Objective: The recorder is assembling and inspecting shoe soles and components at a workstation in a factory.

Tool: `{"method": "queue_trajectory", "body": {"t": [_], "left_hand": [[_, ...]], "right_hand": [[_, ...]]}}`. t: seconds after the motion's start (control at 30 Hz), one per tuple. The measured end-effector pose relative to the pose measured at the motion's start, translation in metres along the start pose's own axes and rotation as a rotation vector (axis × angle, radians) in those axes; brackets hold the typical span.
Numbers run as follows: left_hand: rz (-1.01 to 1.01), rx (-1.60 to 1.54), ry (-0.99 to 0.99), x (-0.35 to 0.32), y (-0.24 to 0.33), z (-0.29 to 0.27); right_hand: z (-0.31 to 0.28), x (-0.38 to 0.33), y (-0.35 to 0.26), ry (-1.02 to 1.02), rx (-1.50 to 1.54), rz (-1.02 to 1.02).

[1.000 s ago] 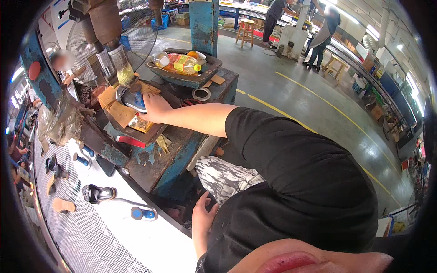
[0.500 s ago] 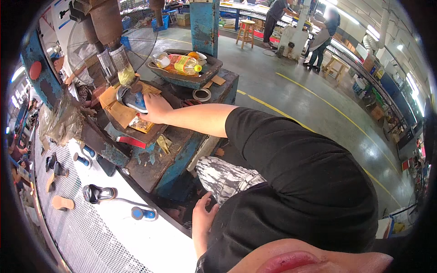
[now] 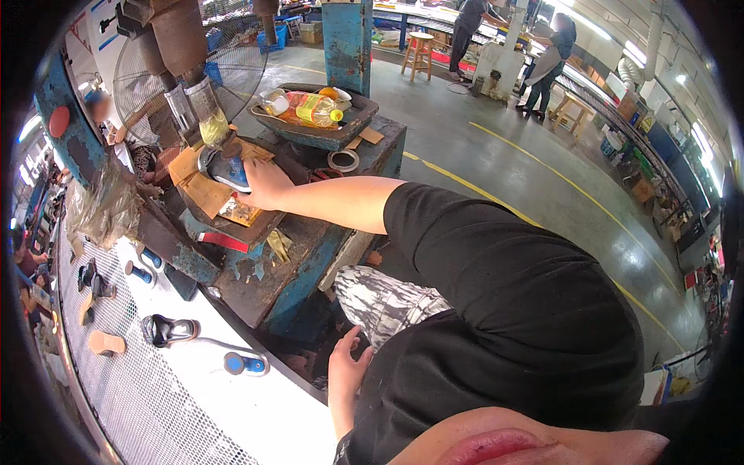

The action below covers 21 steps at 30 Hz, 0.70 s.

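My right hand [image 3: 266, 184] reaches out to the machine, its fingers wrapped round the heel end of a blue shoe last [image 3: 232, 172] with a silver-grey sandal upper on it. The last sits on brown pads [image 3: 205, 194] under the press head [image 3: 211, 116]; a post seems to stand on the last's top, but whether the press head touches it I cannot tell. My left hand [image 3: 349, 370] hangs beside my patterned trouser leg [image 3: 384, 302], fingers loosely spread and holding nothing.
To the left, a white and mesh-topped bench [image 3: 209, 395] carries sandals on blue lasts [image 3: 244, 363] and loose soles [image 3: 106, 343]. A tray [image 3: 345, 132] with a bottle [image 3: 314, 110] and a tape roll [image 3: 343, 160] stand behind my right forearm. Two people work far off, near a wooden stool [image 3: 419, 56].
Both my hands and the shoe last stay in place. At the far left, a person behind the machine has shifted slightly.
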<state>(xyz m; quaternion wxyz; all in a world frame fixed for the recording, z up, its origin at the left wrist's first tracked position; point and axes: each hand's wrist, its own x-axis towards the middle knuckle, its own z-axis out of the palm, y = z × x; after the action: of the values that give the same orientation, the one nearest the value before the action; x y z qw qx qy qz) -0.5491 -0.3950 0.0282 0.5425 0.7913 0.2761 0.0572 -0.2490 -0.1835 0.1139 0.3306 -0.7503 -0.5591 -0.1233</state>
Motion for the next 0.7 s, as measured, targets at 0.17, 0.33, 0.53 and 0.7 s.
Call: {"method": "queue_trajectory", "body": {"t": [0.17, 0.33, 0.53, 0.7], "left_hand": [[0.017, 0.002, 0.004, 0.0004, 0.0, 0.0003], [0.006, 0.007, 0.0, 0.0009, 0.0008, -0.0003], [-0.021, 0.0, 0.002, -0.0026, 0.0046, -0.0005], [-0.007, -0.001, -0.007, -0.0029, -0.0039, 0.0015]], "right_hand": [[-0.0006, 0.0004, 0.0006, 0.008, 0.0, 0.011], [-0.0007, 0.0002, -0.0001, 0.022, -0.002, 0.004], [-0.0007, -0.0024, -0.0021, 0.012, -0.006, 0.01], [-0.0013, -0.0039, -0.0019, 0.01, -0.007, 0.006]]}}
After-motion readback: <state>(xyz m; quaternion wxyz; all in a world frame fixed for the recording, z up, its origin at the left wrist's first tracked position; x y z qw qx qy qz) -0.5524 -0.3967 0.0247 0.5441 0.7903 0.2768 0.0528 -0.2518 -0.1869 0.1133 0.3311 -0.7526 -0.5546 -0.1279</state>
